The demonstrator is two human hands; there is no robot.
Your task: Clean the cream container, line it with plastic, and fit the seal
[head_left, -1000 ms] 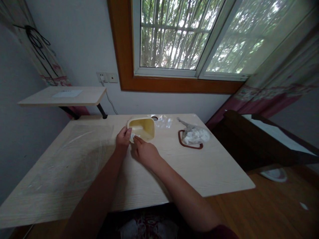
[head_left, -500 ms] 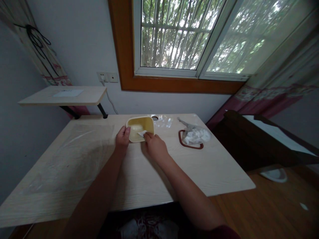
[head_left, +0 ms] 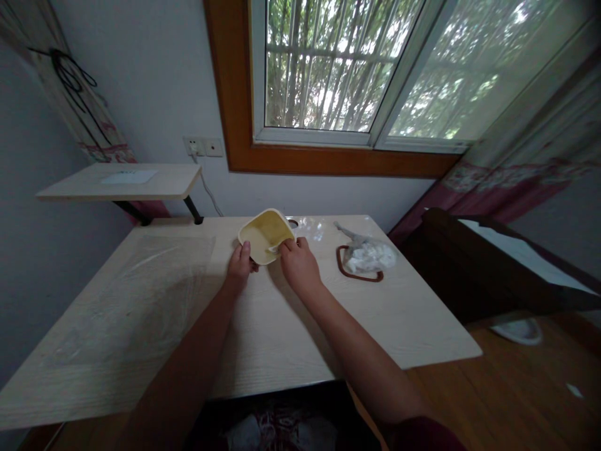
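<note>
While my two hands hold it up between them, the shallow yellow plastic box (head_left: 263,237) sits just above the middle of the far table edge, with its open side turned up to me. My left hand (head_left: 241,263) has the left corner: the thumb (head_left: 245,250) stands against the outer wall, and the other fingers go under the box, so I cannot see them well. My right hand (head_left: 298,263) is at the right end, with the fingers close together and curled over the rim, and their tips (head_left: 286,245) touch a small white piece (head_left: 273,248) lying inside the box. I cannot tell if they really pinch this piece. The long axis of the box lies diagonal, from the near left up to the far right, and the box looks tilted, not flat on the wooden-pattern table (head_left: 117,326). Just beyond it are a round hole (head_left: 293,223) in the table and a clear plastic film (head_left: 308,228). To the right lie a plastic bag with white contents (head_left: 367,255) and a dark red rubber loop (head_left: 342,268), touching each other. Farther away are a small shelf (head_left: 117,185), a wall socket (head_left: 200,146) and a window (head_left: 328,69).
</note>
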